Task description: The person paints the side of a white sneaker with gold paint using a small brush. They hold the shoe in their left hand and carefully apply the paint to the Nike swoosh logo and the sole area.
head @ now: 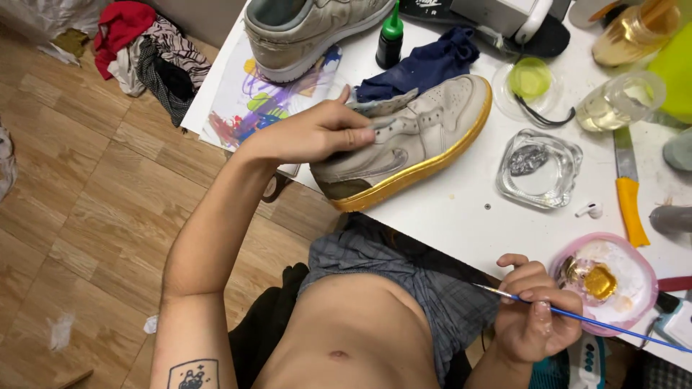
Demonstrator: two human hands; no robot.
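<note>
Sneaker (411, 140), grey with gold-painted sole, tipped on side at near table (461, 209) edge; gripped at collar by closed left hand (317, 133). Right hand (533, 310) pinched around thin blue paintbrush (577, 317), beside pink dish (613, 281) of gold paint.

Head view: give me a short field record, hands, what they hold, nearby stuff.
left hand: left hand grips the heel end of a grey sneaker lying on its side, sole edge painted gold
right hand: right hand holds a thin blue paintbrush
paint: gold paint in a pink-rimmed dish beside the right hand
surface: white table
also there: second sneaker, green-capped bottle, glass ashtray, yellow-handled knife
</note>
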